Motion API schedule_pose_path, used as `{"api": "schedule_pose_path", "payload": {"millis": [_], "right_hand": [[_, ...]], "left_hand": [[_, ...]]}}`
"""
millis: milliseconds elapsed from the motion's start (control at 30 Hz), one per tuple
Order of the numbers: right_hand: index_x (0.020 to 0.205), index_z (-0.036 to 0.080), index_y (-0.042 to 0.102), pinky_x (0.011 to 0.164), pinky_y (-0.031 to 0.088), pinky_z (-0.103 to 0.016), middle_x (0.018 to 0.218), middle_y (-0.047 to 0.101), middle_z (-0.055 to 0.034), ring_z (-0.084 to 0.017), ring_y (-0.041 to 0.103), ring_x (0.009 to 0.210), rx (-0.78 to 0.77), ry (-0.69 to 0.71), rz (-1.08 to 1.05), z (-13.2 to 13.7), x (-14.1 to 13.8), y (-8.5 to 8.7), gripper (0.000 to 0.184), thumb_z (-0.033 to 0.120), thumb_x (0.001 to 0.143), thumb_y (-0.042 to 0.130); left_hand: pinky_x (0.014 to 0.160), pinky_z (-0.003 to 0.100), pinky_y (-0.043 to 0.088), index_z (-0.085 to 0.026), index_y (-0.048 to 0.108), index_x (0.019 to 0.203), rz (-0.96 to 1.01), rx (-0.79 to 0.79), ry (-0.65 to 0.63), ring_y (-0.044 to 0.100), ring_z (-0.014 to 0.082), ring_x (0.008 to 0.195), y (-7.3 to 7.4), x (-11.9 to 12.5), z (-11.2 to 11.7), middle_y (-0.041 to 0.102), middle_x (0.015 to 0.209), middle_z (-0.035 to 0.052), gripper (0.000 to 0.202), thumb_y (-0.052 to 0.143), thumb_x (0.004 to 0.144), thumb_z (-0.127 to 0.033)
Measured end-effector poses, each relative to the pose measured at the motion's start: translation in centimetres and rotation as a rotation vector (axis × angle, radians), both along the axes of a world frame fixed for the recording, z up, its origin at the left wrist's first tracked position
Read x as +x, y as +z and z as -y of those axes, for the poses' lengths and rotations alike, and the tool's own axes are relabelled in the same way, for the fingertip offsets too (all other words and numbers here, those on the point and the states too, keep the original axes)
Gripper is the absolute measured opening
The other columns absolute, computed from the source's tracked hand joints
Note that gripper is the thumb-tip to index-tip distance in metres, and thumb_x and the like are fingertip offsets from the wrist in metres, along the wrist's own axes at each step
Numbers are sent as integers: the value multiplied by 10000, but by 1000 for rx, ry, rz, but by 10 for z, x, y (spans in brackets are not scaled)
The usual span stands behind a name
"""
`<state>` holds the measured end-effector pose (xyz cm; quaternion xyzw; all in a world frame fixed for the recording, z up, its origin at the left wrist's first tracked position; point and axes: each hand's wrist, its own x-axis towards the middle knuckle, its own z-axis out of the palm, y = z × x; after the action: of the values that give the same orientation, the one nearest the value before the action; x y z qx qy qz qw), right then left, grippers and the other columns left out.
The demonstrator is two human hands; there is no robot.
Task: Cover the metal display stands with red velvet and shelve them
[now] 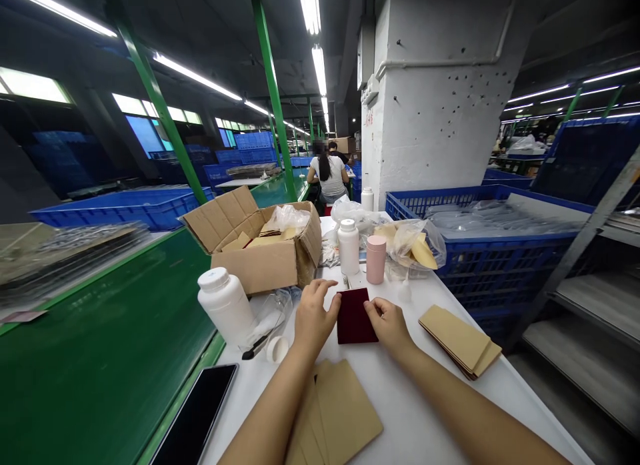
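A dark red, velvet-looking square piece (357,318) lies on the white table in front of me. My left hand (316,315) is at its left edge, fingers stretched out and apart, the thumb by the upper left corner. At the right edge, my right hand (391,323) has its thumb and curled index finger pinched on the piece. Fanned tan cards (345,411) lie nearer to me, partly under my left forearm. To the right is a second stack of tan cards (457,338).
Behind the hands stand a white bottle (349,248), a pink bottle (376,259) and an open cardboard box (265,265). A large white bottle (227,308), a black-handled brush-like tool (256,346) and a phone (197,415) are at left. A blue crate (480,265) borders the table's right side.
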<state>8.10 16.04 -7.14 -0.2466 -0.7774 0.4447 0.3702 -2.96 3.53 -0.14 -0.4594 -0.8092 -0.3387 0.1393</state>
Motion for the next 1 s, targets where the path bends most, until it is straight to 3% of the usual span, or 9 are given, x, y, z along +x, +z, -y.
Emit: {"api": "schedule_pose_path", "payload": {"millis": [67, 233, 433, 567, 733, 867, 1000], "right_hand": [[583, 195, 400, 539, 275, -242, 559, 429, 24, -122, 402, 559, 2, 3, 10, 0, 0, 1, 413, 492, 870, 409], [588, 200, 385, 542, 266, -248, 565, 446, 15, -129, 410, 566, 20, -2, 44, 1, 2, 6, 396, 477, 871, 393], [570, 204, 424, 539, 244, -266, 569, 511, -13, -144, 416, 554, 42, -47, 156, 2, 6, 15, 370, 424, 866, 412], [522, 211, 439, 516, 220, -275, 548, 536, -39, -153, 421, 516, 53, -82, 227, -1, 8, 15, 428, 464, 867, 429], [437, 206, 452, 479, 218, -265, 452, 505, -38, -137, 429, 433, 42, -68, 278, -12, 14, 6, 511, 502, 852, 486], [462, 200, 471, 480, 222, -256, 476, 517, -28, -132, 444, 463, 54, -72, 249, -16, 16, 5, 500, 497, 864, 477], [491, 205, 431, 489, 204, -255, 484, 490, -4, -127, 401, 472, 71, -95, 222, -15, 17, 8, 484, 501, 872, 454]], "left_hand": [[927, 338, 401, -243, 640, 1039, -27, -19, -59, 532, 224, 1055, 3, -2, -4, 620, 1080, 47, 216, 511, 877, -304], [835, 313, 447, -240, 708, 847, -1, -111, -132, 598, 205, 909, 11, -10, -21, 685, 900, 20, 117, 604, 826, -291], [694, 260, 439, -203, 683, 708, 22, -207, -67, 606, 172, 768, 21, -9, -31, 677, 792, 16, 144, 611, 789, -298], [700, 273, 396, -207, 654, 697, -68, -259, -18, 589, 196, 827, 28, 1, -33, 657, 808, 24, 137, 605, 781, -304], [724, 310, 362, -202, 603, 685, -170, -291, 45, 575, 243, 893, 28, 13, -40, 644, 838, 44, 251, 670, 741, -437], [765, 341, 355, -193, 584, 665, -197, -269, 65, 574, 267, 917, 25, 18, -47, 643, 825, 63, 308, 620, 786, -474], [795, 338, 378, -195, 618, 683, -134, -215, 56, 594, 247, 929, 23, 10, -44, 657, 822, 66, 386, 424, 916, -435]]}}
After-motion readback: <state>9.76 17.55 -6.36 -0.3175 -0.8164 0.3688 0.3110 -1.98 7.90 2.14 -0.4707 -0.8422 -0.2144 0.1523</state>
